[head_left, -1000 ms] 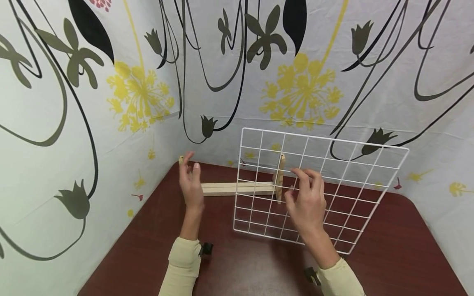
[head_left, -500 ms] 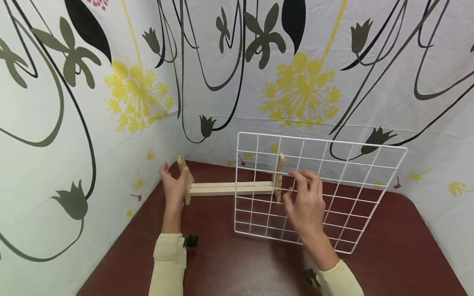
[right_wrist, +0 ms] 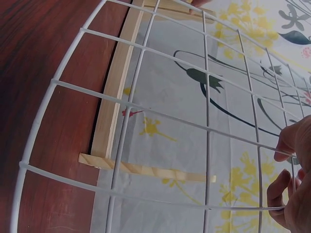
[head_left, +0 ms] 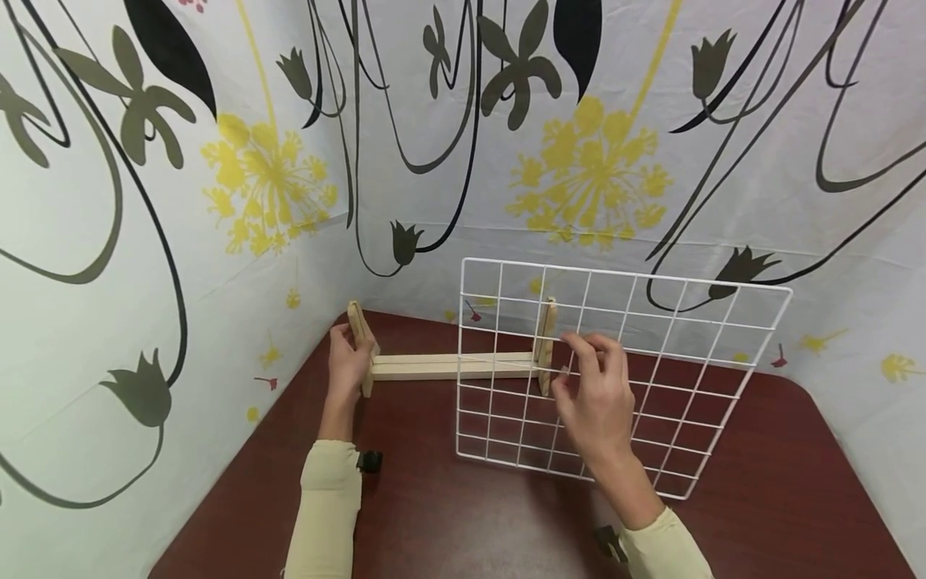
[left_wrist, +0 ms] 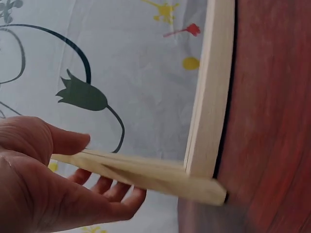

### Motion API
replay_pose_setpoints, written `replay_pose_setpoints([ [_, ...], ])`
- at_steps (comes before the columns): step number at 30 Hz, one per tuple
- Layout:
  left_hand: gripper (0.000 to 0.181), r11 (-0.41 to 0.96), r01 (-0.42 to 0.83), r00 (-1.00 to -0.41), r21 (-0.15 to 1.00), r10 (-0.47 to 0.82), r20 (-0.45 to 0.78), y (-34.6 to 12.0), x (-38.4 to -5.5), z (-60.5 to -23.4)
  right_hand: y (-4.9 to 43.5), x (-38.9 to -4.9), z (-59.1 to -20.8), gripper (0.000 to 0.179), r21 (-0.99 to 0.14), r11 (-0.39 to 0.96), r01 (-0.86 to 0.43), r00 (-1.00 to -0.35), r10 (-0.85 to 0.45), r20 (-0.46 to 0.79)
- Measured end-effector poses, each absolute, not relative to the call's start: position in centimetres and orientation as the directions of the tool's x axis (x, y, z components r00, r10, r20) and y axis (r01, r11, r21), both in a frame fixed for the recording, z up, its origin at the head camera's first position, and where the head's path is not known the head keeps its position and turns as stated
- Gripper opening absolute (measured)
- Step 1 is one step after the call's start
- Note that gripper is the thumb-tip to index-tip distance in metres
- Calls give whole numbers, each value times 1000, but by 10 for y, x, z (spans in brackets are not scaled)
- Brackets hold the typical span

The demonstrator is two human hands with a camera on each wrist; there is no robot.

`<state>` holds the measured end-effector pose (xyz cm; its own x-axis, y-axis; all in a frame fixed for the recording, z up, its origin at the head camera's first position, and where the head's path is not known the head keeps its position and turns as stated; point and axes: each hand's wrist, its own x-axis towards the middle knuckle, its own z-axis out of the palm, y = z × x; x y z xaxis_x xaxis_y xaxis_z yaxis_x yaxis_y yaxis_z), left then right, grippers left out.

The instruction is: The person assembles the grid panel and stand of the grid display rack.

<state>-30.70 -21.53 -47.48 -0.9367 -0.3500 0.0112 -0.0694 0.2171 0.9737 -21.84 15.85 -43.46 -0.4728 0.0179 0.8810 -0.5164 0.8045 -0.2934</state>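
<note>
A wooden stand (head_left: 419,368), a long bar with an upright at each end, sits on the table near the back. My left hand (head_left: 349,366) holds its left upright (head_left: 358,323); in the left wrist view the thumb lies on one side of this upright (left_wrist: 160,180) and the fingers curl on the other. A white wire grid panel (head_left: 635,275) stands tilted in front of the stand's right part. Pinched by my right hand (head_left: 596,402) near its middle, the panel overlaps the right upright (head_left: 547,322) in the head view. Some right fingertips are partly hidden.
The dark red table (head_left: 448,498) has rounded back corners. White patterned fabric (head_left: 434,193) hangs close behind the table and along its left side. Black straps or mounts show at both wrists.
My left hand has moved left from in front of the stand's left end and taken hold of the left upright. The right hand and the grid panel have barely shifted.
</note>
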Motion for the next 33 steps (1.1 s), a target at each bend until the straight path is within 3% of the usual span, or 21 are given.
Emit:
replay_pose_setpoints([
  [10, 45, 515, -29, -937, 856, -313, 157, -214, -312, -481, 158, -218, -436, 65, -288, 805, -519, -471, 12, 882],
  [33, 32, 651, 101, -980, 752, -67, 189, -173, -337, -474, 168, -223, -430, 66, -312, 806, -503, -463, 55, 885],
])
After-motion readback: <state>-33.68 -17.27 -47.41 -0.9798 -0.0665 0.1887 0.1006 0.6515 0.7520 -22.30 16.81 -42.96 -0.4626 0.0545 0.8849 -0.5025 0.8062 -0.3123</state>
